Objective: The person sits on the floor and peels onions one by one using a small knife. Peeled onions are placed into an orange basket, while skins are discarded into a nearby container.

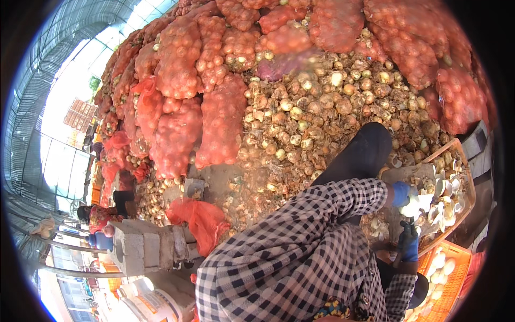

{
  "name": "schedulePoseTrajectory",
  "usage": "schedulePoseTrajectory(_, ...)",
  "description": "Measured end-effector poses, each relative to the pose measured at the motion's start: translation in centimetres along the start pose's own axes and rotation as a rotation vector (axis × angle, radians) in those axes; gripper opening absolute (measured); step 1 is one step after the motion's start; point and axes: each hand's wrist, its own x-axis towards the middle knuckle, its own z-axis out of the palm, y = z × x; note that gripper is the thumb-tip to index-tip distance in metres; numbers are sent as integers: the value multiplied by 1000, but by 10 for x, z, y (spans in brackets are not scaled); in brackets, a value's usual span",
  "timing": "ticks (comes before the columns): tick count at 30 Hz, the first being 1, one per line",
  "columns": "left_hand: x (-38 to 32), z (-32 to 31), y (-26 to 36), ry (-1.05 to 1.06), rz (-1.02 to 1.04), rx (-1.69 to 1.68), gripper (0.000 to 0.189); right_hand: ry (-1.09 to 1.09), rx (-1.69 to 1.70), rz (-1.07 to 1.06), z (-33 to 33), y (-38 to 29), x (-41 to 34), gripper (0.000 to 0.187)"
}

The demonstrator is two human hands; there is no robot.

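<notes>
My left hand (pixel 401 194), in a blue glove, is closed around a pale, bright onion (pixel 410 209) over a tray of onion peelings. Just below it, my right hand (pixel 408 241), in a dark, blue-cuffed glove, has its fingers close to the onion. Whether it grips a small tool cannot be made out. Pale onion layers and skins (pixel 444 193) lie in the orange-rimmed tray (pixel 471 193). An orange plastic crate (pixel 458 277) with peeled white onions (pixel 438 267) stands beside and below that tray.
A heap of unpeeled onions (pixel 295 112) spreads before my dark boot (pixel 358 151). Full red mesh sacks (pixel 221 120) are piled behind it. An empty-looking red mesh bag (pixel 199 221) lies near concrete blocks (pixel 141 247). Another person (pixel 102 217) is at the left, near white buckets (pixel 155 304).
</notes>
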Motion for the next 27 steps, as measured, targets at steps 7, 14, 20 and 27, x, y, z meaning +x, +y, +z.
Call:
schedulePoseTrajectory(7, -36, -32, 49, -42, -89, -120, 65, 1, -6, -69, -4, -1, 1, 33)
schedulePoseTrajectory(14, -15, -7, 8, 5, 36, 32, 65, -49, 114, -67, -22, 27, 25, 34)
schedulePoseTrajectory(20, -21, -26, 9, -55, 14, 28, 54, -78, 93, -40, -17, 13, 5, 28)
schedulePoseTrajectory(27, -22, -46, 14, -58, -155, -244, 44, -66, -75, -370, -24, 17, 0, 24)
